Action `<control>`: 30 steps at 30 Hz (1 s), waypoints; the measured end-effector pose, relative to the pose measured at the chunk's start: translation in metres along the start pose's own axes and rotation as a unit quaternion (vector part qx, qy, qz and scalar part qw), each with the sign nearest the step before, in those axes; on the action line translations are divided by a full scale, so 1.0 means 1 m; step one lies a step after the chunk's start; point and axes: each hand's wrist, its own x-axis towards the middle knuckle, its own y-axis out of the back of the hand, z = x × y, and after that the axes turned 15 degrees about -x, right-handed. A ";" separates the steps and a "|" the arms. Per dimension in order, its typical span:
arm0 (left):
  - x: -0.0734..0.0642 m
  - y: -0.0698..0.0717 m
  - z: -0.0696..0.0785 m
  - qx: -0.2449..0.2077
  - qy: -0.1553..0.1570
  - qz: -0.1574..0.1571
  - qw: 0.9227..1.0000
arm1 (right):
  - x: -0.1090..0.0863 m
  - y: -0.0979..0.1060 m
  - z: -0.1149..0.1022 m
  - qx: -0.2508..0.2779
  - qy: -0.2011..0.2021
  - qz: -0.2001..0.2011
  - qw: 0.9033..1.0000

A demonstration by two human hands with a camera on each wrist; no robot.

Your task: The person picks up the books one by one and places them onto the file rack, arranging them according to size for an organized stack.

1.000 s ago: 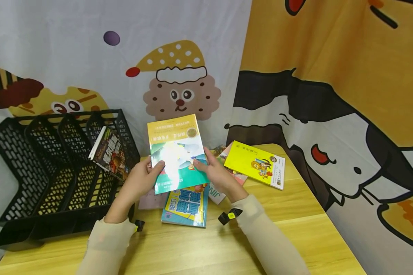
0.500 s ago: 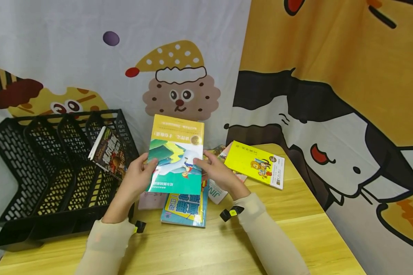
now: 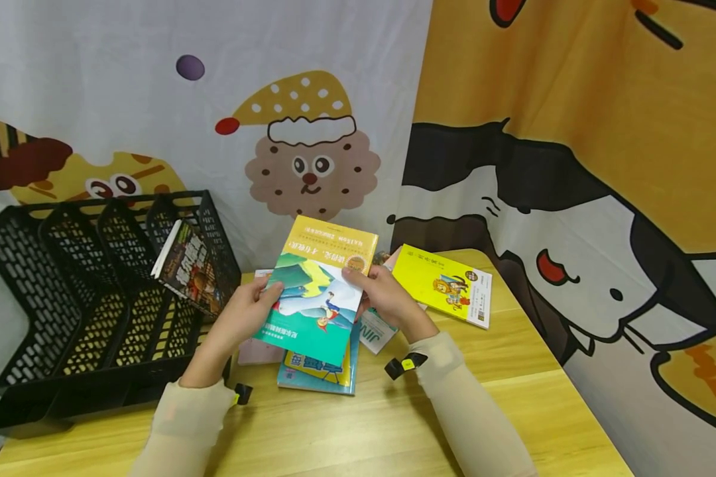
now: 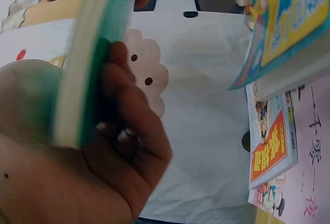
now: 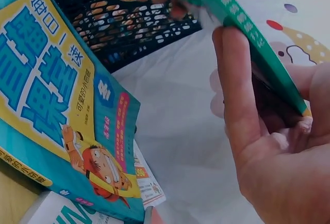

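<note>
Both hands hold a book with a yellow, white and green cover above a pile of books. My left hand grips its left edge, thumb on the cover; in the left wrist view the left hand has curled fingers beneath the book's thick page block. On the opposite edge my right hand pinches the book, thumb on top and fingers below, as the right hand shows in the right wrist view. Under the held book lies a blue-and-yellow book, partly hidden, seen larger as the blue-and-yellow book.
A black divided file rack stands at left, with a dark-covered book leaning in it. A bright yellow book lies at right on the wooden table. A pink book shows beside the pile. Behind hangs a cartoon curtain.
The held book has turned clockwise and come lower and nearer, moving slightly right. My right thumb now sits higher along its edge. The rack and the other books stay put.
</note>
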 end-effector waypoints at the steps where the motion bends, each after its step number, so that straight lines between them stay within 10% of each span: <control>1: 0.001 -0.001 0.000 0.011 0.004 0.005 1.000 | 0.000 0.000 -0.001 0.001 0.003 0.006 1.000; 10: 0.000 -0.001 0.002 0.049 0.013 0.026 0.998 | -0.005 -0.002 -0.011 0.042 0.009 0.064 0.997; 17: 0.000 0.003 0.001 -0.043 -0.005 0.014 0.999 | -0.004 -0.003 -0.012 0.126 0.002 0.099 0.987; 23: -0.003 0.003 0.003 -0.102 -0.051 0.058 0.992 | -0.002 -0.004 -0.008 0.094 0.007 0.083 0.992; 30: -0.008 0.019 0.003 -0.095 -0.071 0.069 0.990 | 0.002 0.015 0.003 0.112 -0.012 0.100 0.989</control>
